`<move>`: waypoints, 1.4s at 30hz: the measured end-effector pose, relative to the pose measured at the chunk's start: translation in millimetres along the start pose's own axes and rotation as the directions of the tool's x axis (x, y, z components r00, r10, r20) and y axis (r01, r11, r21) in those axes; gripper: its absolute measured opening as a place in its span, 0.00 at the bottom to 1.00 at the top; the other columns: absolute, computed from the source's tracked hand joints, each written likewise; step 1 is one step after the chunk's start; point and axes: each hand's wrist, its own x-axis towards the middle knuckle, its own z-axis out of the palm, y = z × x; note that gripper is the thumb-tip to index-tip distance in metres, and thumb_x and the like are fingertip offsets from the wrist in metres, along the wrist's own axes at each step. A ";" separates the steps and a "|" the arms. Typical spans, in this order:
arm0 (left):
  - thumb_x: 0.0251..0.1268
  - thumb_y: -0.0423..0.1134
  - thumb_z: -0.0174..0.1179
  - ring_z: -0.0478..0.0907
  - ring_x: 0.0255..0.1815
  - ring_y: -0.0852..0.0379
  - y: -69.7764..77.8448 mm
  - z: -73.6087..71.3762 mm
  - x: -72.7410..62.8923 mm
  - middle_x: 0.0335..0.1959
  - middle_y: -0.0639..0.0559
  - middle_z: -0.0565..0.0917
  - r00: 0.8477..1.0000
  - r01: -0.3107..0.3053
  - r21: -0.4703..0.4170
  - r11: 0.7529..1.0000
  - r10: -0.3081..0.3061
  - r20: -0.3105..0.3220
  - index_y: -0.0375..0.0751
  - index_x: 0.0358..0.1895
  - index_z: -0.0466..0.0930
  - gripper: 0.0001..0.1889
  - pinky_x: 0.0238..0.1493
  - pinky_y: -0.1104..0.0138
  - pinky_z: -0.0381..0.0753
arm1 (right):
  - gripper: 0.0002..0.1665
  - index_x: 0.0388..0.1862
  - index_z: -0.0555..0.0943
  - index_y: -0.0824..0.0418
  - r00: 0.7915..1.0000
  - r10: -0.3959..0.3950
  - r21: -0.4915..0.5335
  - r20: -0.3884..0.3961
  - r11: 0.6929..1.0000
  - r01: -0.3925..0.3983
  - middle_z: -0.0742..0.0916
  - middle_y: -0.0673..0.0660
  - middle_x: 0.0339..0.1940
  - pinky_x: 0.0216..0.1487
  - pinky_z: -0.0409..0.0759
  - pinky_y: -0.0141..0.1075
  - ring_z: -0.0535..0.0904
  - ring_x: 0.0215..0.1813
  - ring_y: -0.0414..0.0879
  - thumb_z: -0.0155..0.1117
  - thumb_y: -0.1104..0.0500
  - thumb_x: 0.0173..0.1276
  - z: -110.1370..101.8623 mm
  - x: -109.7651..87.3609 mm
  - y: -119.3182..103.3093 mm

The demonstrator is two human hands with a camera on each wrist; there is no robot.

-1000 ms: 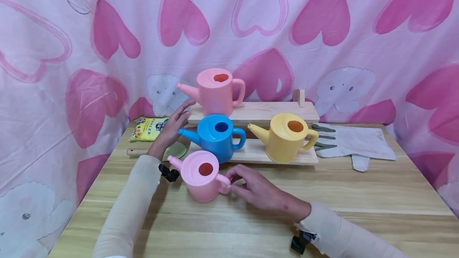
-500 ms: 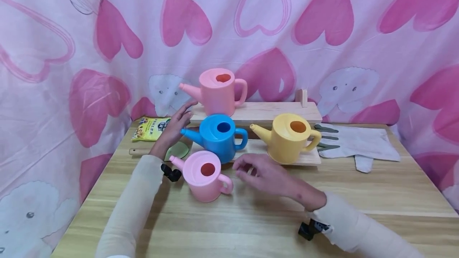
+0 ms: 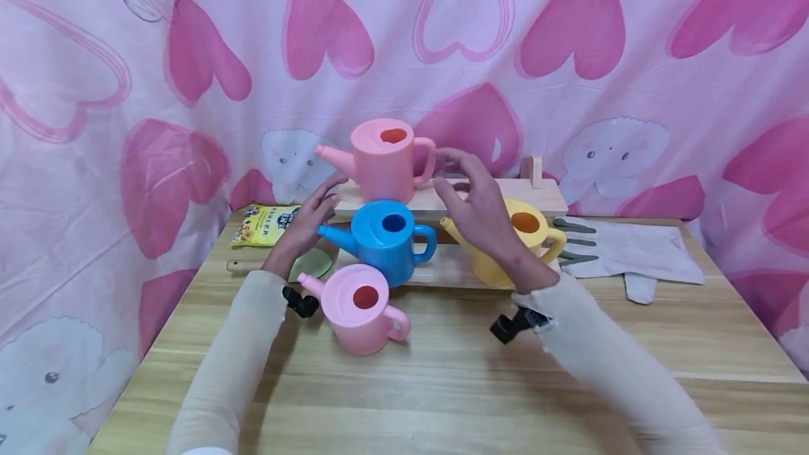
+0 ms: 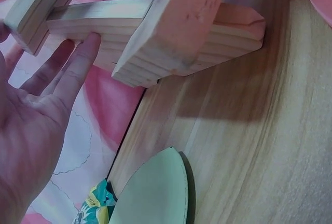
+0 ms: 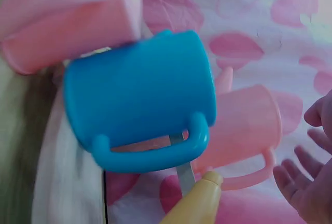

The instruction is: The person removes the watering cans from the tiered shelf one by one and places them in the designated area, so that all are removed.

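Observation:
A pink watering can (image 3: 383, 163) stands at the left of the wooden stand's upper shelf (image 3: 487, 195). My right hand (image 3: 480, 213) reaches up beside its handle with fingers spread, holding nothing. In the left wrist view, the extended fingertips of my left hand (image 4: 39, 99) rest against the stand's side piece (image 4: 98, 29). A blue watering can (image 3: 382, 244) is on the lower shelf (image 3: 442, 269), and a yellow watering can (image 3: 483, 272) stands to its right, partly hidden behind my right hand. Another pink watering can (image 3: 359, 328) stands on the table in front of the blue one.
Left of the stand lie a yellow packet (image 3: 260, 227) and a green trowel (image 3: 314, 264) with a wooden handle (image 3: 243, 267). At the right a white glove (image 3: 638, 251) lies on the table (image 3: 442, 392). A pink heart-patterned curtain (image 3: 392, 12) hangs behind.
My right hand has let go of the front pink watering can's handle and moved up to the handle of the pink can on the upper shelf. My left hand stays at the stand.

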 end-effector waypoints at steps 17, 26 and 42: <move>0.85 0.51 0.47 0.48 0.82 0.46 -0.1 0.9 -0.6 0.83 0.58 0.52 1.000 0.000 -0.010 1.000 0.000 0.011 0.54 0.81 0.59 0.28 0.77 0.42 0.53 | 0.42 0.84 0.53 0.53 0.958 0.288 0.068 -0.006 0.956 -0.287 0.68 0.49 0.76 0.68 0.74 0.44 0.65 0.75 0.49 0.60 0.55 0.79 33.5 38.3 18.0; 0.85 0.50 0.46 0.48 0.82 0.46 0.9 -1.7 -1.8 0.84 0.57 0.52 1.000 -0.015 -0.012 1.000 0.015 0.019 0.52 0.81 0.60 0.27 0.77 0.41 0.53 | 0.34 0.80 0.57 0.58 0.966 0.258 0.053 -0.018 0.965 -0.257 0.74 0.54 0.68 0.58 0.82 0.37 0.74 0.64 0.49 0.57 0.59 0.81 40.4 45.6 18.2; 0.85 0.50 0.47 0.46 0.83 0.50 3.2 -0.2 -1.4 0.83 0.59 0.53 1.000 -0.021 0.028 0.999 0.021 0.021 0.51 0.82 0.58 0.28 0.77 0.42 0.53 | 0.20 0.69 0.69 0.60 0.954 0.295 -0.032 -0.052 0.954 -0.297 0.80 0.60 0.58 0.51 0.86 0.40 0.81 0.53 0.55 0.53 0.57 0.83 35.7 49.8 12.6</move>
